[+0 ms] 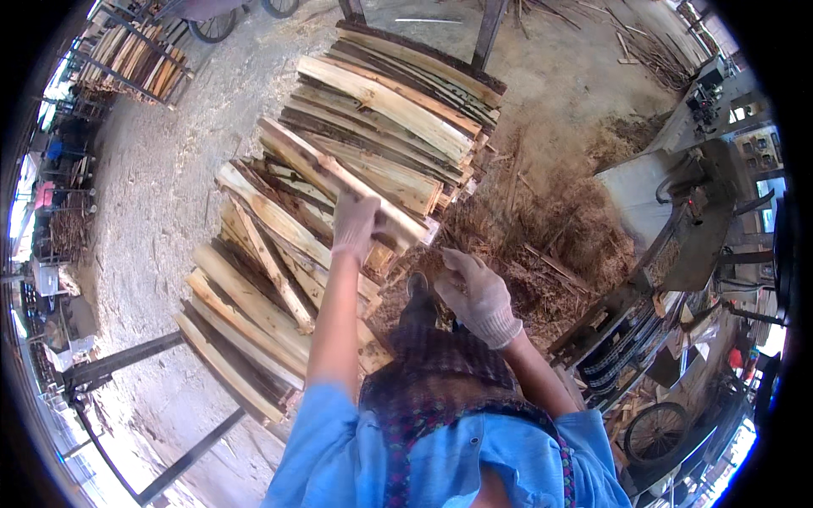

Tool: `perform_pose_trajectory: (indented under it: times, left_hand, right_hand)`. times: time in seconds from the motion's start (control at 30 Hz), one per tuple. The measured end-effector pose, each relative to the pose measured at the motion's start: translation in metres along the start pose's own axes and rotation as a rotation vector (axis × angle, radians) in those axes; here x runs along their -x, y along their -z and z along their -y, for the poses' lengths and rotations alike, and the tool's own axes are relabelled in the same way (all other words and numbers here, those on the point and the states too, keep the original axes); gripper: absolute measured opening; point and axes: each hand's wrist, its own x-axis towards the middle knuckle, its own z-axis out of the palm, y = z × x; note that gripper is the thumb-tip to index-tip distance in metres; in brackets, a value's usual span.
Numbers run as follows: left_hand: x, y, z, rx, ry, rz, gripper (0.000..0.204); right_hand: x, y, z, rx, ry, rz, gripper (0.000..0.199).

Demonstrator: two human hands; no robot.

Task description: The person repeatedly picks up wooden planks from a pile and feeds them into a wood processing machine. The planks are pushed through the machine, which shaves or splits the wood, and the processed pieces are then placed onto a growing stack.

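Note:
My left hand (356, 225), in a pale work glove, is closed round a long, rough wooden board (296, 152) with bark along its edge. The board lies slantwise over the stack, its near end close to my right hand. That right hand (481, 298), gloved too, is held just off the board's end with fingers partly spread and nothing in it. Beneath and around the board lie rough-sawn planks (381, 106) in side-by-side rows, some with dark bark. A narrow strip of wood (269, 262) rests crosswise on the nearer planks.
Bark scraps and sawdust (559, 229) are heaped right of the stack. Farther right stands a dark metal machine (703, 212) with a pale plate. Metal posts (489, 34) and a frame (190, 453) border the stack. Another wood pile (135, 59) sits at far left.

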Motion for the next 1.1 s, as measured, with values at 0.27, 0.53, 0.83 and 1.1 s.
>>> perform_pose_trajectory:
  times: [0.27,0.53,0.83,1.1]
  left_hand:
    - [0.149,-0.072,-0.005,0.035,-0.169,0.363,0.030]
    - [0.221,-0.137,0.015,0.112,-0.249,0.571,0.076]
    - [0.251,-0.120,0.078,-0.084,-0.168,0.192,0.061]
    - [0.281,-0.037,0.112,-0.170,-0.208,-0.147,0.066]
  right_hand:
    - [0.046,0.030,0.005,-0.173,-0.209,-0.060,0.068]
    - [0.236,0.071,-0.096,-0.284,-0.260,-0.868,0.049]
    - [0.372,0.258,-0.271,-0.137,-0.792,-1.565,0.026]
    - [0.432,0.453,-0.533,-0.863,-0.131,-1.282,0.046]
